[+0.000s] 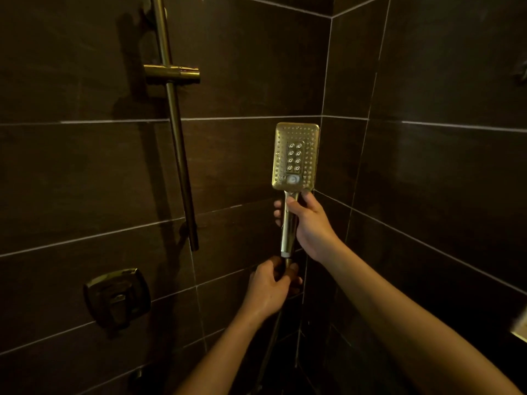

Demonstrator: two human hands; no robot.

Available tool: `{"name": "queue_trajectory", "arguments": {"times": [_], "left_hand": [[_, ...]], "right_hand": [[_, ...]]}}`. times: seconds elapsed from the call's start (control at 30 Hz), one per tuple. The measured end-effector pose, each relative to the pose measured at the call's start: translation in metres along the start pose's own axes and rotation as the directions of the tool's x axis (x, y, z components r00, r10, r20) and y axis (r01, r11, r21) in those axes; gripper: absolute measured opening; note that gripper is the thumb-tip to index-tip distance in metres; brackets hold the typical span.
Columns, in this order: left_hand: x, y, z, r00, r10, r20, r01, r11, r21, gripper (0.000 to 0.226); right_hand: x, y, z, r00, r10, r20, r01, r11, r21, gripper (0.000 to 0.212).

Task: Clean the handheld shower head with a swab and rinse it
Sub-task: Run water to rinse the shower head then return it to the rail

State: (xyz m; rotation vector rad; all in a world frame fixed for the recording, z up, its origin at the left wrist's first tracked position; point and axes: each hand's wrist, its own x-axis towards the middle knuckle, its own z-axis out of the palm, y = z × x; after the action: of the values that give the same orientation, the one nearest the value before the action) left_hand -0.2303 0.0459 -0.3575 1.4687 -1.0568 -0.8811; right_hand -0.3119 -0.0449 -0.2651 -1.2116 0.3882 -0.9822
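Holding the shower head (296, 156) upright near the tiled corner, nozzle face toward the camera, the right hand (309, 223) is wrapped around its handle. The left hand (271, 283) is closed on the hose joint below. Both should be kept steady; no swab is seen.

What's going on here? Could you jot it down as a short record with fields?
place: dark-tiled shower corner
shower head: rectangular, gold, held upright, nozzles facing the camera
right hand: gripping the handle
left hand: gripping the hose joint just below the handle
slide rail: on the wall, its holder empty
valve handle: lower left on the wall
swab: not visible
water: none visible
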Motion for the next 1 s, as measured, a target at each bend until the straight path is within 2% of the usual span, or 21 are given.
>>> {"name": "queue_trajectory", "arguments": {"times": [0.13,0.27,0.5,0.63,0.77,0.83,1.0], "left_hand": [[-0.002,-0.002,-0.009,0.999,0.032,-0.013,-0.034,0.990,-0.138,0.017],[-0.006,0.002,-0.018,0.997,0.083,0.007,-0.080,0.982,-0.171,0.015],[-0.021,-0.003,-0.035,0.976,0.117,0.184,-0.066,0.962,-0.264,0.019],[-0.028,-0.005,-0.040,0.956,0.118,0.268,0.004,0.910,-0.415,0.029],[-0.029,-0.008,-0.044,0.933,0.111,0.343,0.064,0.884,-0.462,0.027],[-0.029,-0.008,-0.042,0.938,0.105,0.330,0.071,0.873,-0.482,0.028],[-0.030,-0.011,-0.034,0.980,0.072,0.187,0.020,0.893,-0.449,0.036]], "right_hand": [[0.002,0.001,0.001,0.999,0.034,0.017,-0.035,0.996,0.077,0.032],[0.002,0.000,0.005,0.997,0.039,0.064,-0.046,0.992,0.117,0.037],[-0.010,-0.003,0.011,0.973,0.082,0.216,-0.120,0.978,0.172,0.033],[-0.016,0.001,0.012,0.957,0.097,0.273,-0.166,0.956,0.242,0.029],[-0.015,0.005,0.011,0.937,0.104,0.333,-0.209,0.932,0.296,0.022],[-0.016,0.006,0.011,0.943,0.087,0.322,-0.184,0.941,0.283,0.022],[-0.017,0.008,0.010,0.963,0.041,0.268,-0.091,0.980,0.179,0.030]]}}
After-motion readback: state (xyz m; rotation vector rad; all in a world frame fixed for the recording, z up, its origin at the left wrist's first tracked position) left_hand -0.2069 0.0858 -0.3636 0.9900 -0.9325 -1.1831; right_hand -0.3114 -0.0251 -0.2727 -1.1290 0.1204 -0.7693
